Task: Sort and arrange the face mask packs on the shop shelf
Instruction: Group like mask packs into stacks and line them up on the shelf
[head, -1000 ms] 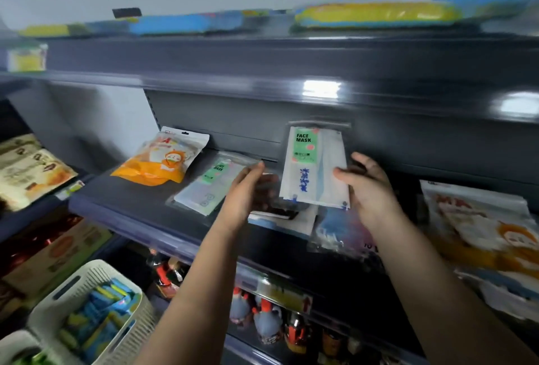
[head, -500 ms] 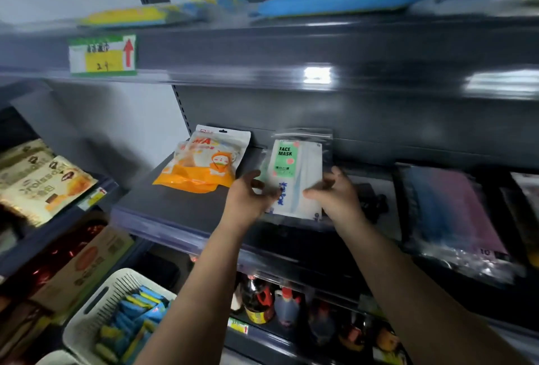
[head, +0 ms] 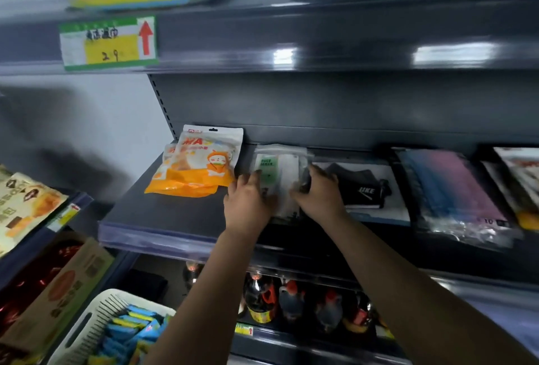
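Hands, left hand (head: 246, 204) and right hand (head: 318, 197), each keep a curled-finger grip on an edge of the clear face mask pack (head: 278, 178), seemingly squaring it on the shelf (head: 175, 213) between orange packs (head: 198, 166) to their left and a black mask pack (head: 361, 186) to their right.

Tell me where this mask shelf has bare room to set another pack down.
Bare shelf runs along the front edge, below the orange mask packs and left of the left hand. It is crowded rightward: the clear pack, the black mask pack and the pink-blue pack lie close together.
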A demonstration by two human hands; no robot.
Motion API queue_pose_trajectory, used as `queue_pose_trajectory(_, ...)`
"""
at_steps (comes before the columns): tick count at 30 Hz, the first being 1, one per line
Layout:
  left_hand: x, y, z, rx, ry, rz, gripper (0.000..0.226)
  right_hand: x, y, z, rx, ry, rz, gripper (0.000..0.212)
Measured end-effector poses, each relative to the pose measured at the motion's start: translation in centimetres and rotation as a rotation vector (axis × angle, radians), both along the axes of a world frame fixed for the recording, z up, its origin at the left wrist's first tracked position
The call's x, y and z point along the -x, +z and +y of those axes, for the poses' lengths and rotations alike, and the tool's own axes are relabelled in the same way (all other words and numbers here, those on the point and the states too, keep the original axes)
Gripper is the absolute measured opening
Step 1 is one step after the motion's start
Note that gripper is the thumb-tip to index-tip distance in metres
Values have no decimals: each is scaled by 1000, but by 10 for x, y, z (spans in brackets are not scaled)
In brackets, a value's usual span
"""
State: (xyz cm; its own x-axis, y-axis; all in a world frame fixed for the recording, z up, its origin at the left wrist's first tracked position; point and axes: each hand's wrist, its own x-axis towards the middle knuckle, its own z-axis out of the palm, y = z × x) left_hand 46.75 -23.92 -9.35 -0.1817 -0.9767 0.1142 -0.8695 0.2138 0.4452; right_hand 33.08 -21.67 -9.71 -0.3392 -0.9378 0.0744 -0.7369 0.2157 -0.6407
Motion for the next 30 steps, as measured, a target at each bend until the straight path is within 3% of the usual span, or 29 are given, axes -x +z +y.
queue_pose_trajectory(6, 49, 13, 14, 139, -166, -133, 57, 48, 26, 42, 29, -11, 454, 51)
queue_pose_trajectory(12, 140, 35, 49, 220, -377, -148, 57, 124, 45, 101, -75, -179, 672, 43)
queue_pose_trajectory(23, 293, 47, 144, 276, -566, -156, 56, 260, 58, 226, -147, -359, 690, 52)
queue_pose_trajectory(30, 358, 32, 180, 154, -545, -72, 53, 334, 48, 285, -174, -385, 669, 51)
